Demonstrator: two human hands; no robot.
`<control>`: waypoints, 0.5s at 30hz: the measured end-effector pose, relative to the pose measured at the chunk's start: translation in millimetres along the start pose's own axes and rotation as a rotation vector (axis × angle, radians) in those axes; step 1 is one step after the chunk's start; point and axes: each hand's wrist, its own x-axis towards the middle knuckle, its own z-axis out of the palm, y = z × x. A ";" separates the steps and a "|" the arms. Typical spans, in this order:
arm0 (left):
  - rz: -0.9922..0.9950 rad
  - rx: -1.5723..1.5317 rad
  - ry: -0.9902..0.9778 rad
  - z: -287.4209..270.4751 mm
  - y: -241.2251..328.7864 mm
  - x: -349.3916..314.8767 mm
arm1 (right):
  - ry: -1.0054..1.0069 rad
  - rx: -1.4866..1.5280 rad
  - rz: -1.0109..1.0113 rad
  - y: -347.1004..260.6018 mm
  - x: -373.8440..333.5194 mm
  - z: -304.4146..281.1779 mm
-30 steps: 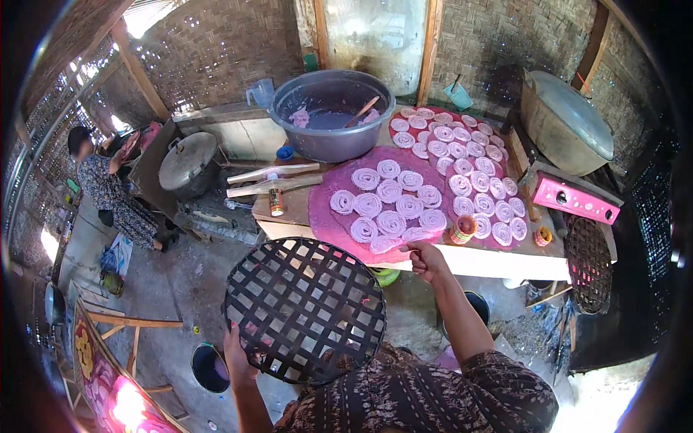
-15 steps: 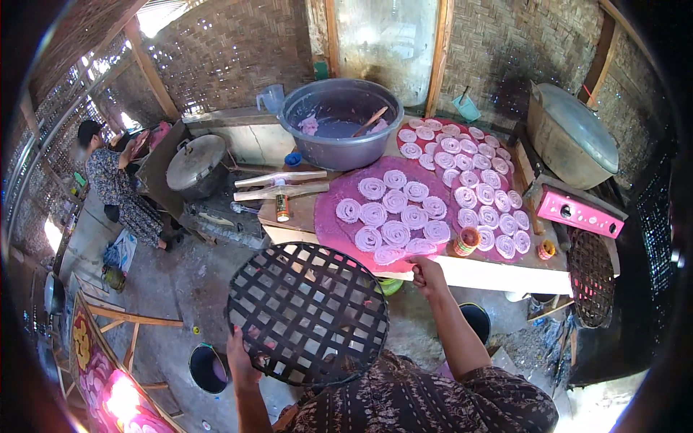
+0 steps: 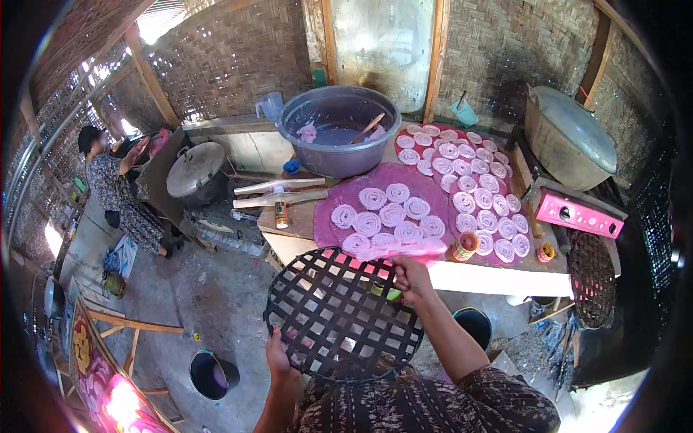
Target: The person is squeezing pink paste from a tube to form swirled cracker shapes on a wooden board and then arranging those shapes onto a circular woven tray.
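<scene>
My left hand grips the lower left rim of a round black woven tray, an open lattice held in front of me at the table's near edge. My right hand is closed on the front edge of a pink sheet, just beyond the tray's upper right rim. That edge is lifted and folded back toward the table. Several pale pink noodle-like spirals lie on the sheet, and the fold partly hides the nearest ones.
A second sheet of pink spirals lies to the right. Behind stands a large grey basin; a small bottle and two wooden pieces lie left. A lidded pot is at right, a bucket on the floor. Another person works far left.
The tray has moved right, close under the table edge, with my left hand. My right hand has come slightly left and nearer, and the sheet's front edge is now lifted and folded.
</scene>
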 end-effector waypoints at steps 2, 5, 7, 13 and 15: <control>0.020 -0.020 -0.026 -7.7 -4.1 -4.5 | -0.043 -0.029 0.008 20.5 -8.1 14.5; 0.001 -0.035 0.045 -14.0 -9.2 -7.4 | -0.028 0.009 0.083 47.8 -40.8 50.9; 0.000 -0.018 0.037 -6.8 -9.5 -12.5 | -0.033 -0.018 0.143 56.3 -66.1 64.8; -0.067 -0.053 -0.003 -4.6 -20.5 -15.3 | -0.152 0.018 0.266 91.9 -123.7 69.1; -0.046 -0.020 0.002 -9.7 -24.7 -11.6 | -0.196 -0.031 0.307 99.8 -140.2 68.0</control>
